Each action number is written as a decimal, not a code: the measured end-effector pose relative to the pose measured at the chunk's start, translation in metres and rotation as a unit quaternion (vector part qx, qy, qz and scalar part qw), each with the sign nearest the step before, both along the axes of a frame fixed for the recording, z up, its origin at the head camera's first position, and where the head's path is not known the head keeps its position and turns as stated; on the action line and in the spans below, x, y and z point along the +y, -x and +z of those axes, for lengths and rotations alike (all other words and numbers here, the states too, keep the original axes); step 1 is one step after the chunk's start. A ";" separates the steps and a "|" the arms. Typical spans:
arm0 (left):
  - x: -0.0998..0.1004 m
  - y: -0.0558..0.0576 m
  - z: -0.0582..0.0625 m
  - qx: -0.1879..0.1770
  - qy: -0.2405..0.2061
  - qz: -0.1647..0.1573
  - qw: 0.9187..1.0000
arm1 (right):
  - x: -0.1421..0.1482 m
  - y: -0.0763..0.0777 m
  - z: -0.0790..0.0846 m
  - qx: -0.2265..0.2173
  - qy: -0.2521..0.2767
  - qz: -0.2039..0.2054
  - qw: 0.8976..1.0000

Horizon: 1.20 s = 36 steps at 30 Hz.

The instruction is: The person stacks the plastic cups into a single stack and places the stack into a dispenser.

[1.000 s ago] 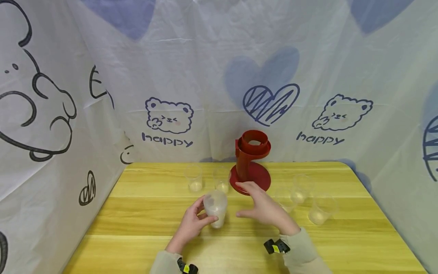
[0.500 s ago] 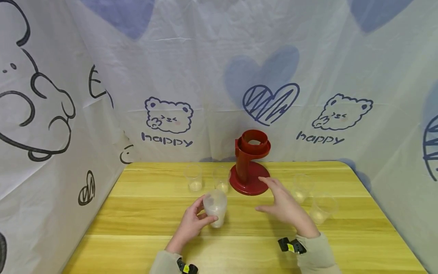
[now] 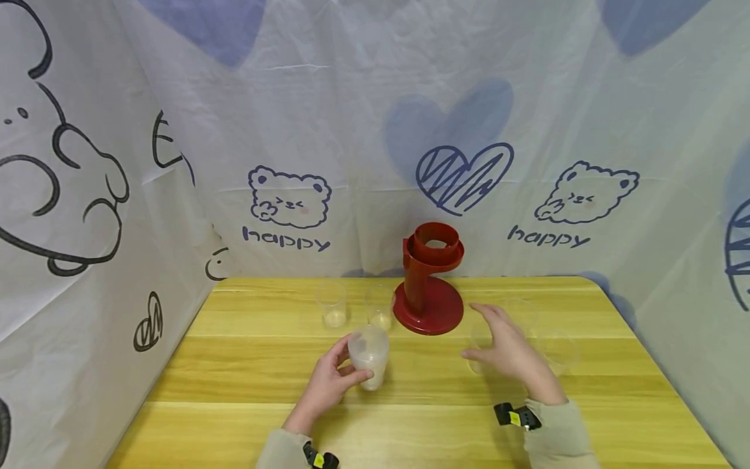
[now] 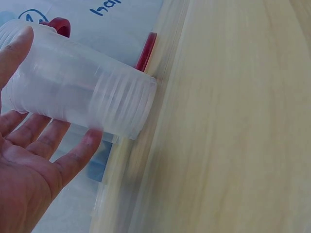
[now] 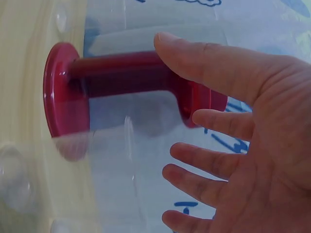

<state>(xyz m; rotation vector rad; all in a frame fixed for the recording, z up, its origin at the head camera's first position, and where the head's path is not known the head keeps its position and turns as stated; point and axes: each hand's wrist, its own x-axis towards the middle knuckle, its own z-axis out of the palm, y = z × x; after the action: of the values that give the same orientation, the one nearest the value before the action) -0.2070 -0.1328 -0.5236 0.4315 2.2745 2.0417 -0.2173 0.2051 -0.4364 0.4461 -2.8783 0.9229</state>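
A stack of clear plastic cups stands upright at the table's middle, its nested rings showing in the left wrist view. My left hand grips its side, thumb in front and fingers behind. Farther right, my right hand is spread over the table, palm facing left, with nothing gripped. A single clear cup shows beside its thumb, partly hidden by the hand. Behind the hands rises a red stand with a round base and a ring-shaped holder on top.
Two clear cups stand at the back left: one outer cup and one cup close to the red base. More cups, such as the right-hand cup, are beyond my right hand. A printed cloth walls the wooden table.
My right hand has moved rightward, away from the cup stack and past the red base, toward the cups on the right. My left hand and the stack have stayed put.
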 end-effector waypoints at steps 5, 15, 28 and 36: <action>0.000 0.000 0.000 -0.002 0.004 0.001 1.000 | 0.006 0.001 -0.003 -0.013 0.003 -0.004 1.000; 0.001 -0.001 0.003 -0.011 -0.004 0.006 1.000 | 0.015 0.007 -0.016 -0.033 0.006 -0.025 0.999; 0.003 -0.003 0.007 -0.007 0.003 0.013 1.000 | 0.024 0.004 -0.026 -0.050 0.046 -0.028 0.997; 0.001 0.000 -0.002 -0.004 -0.001 0.008 1.000 | 0.027 0.003 -0.029 -0.056 0.064 -0.017 0.996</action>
<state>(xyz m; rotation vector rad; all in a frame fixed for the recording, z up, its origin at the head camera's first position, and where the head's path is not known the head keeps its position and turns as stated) -0.2066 -0.1320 -0.5254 0.4049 2.2796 2.0483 -0.2204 0.2325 -0.4654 0.3431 -2.8905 1.1536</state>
